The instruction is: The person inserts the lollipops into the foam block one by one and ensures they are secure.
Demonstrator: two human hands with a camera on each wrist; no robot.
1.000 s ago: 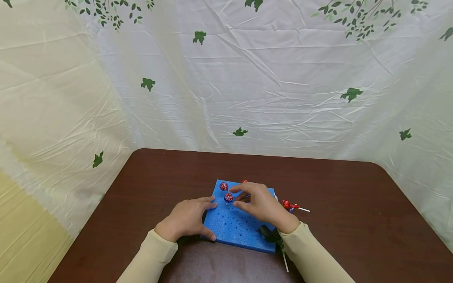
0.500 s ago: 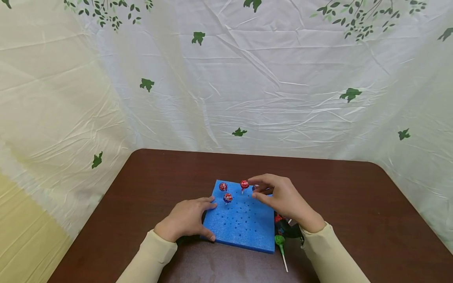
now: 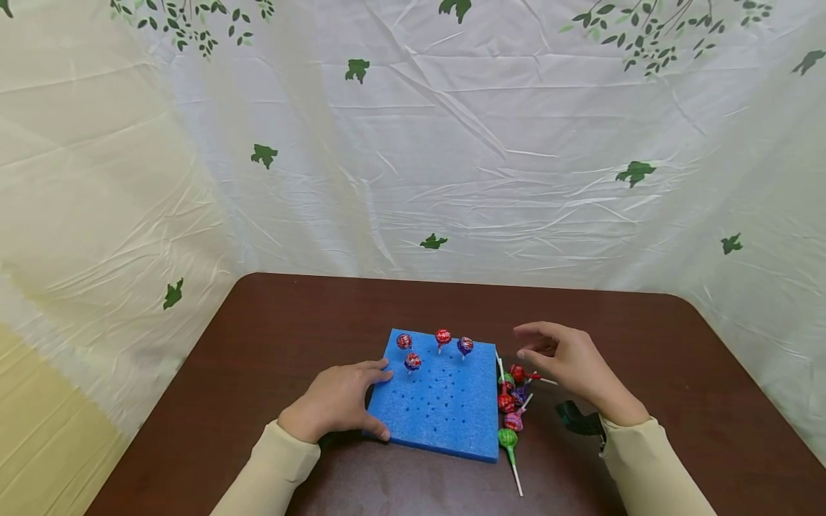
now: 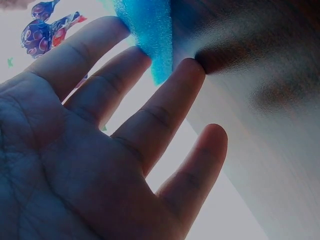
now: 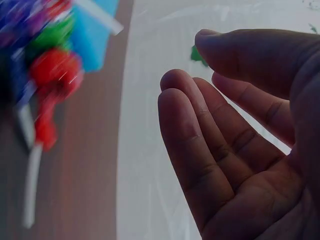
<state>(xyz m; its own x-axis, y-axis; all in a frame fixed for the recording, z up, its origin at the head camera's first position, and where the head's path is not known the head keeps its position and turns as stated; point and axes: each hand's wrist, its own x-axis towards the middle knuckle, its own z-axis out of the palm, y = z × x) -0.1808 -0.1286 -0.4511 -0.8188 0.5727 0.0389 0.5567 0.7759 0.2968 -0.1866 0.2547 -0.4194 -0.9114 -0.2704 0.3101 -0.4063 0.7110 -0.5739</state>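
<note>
A blue foam block [image 3: 439, 408] with rows of holes lies on the brown table [image 3: 677, 373]. Several wrapped lollipops stand in its far holes, among them a red one [image 3: 442, 336] and a blue one [image 3: 464, 345]. My left hand [image 3: 338, 401] rests flat against the block's left edge, fingers straight; the left wrist view shows its fingers [image 4: 125, 75] touching the foam [image 4: 150, 35]. My right hand [image 3: 568, 358] hovers empty, right of the block, above a pile of loose lollipops [image 3: 511, 401]. In the right wrist view its fingers [image 5: 200, 145] are loosely bent, holding nothing, near the blurred lollipops [image 5: 50, 70].
A white curtain [image 3: 452, 143] printed with green leaves hangs round the back and both sides of the table. A green lollipop [image 3: 508, 438] lies nearest me beside the block. A dark strap [image 3: 577, 421] shows at my right wrist.
My right hand has left the lollipops on the block and moved right, off the foam, to above the loose pile. The left hand has stayed on the block's edge.
</note>
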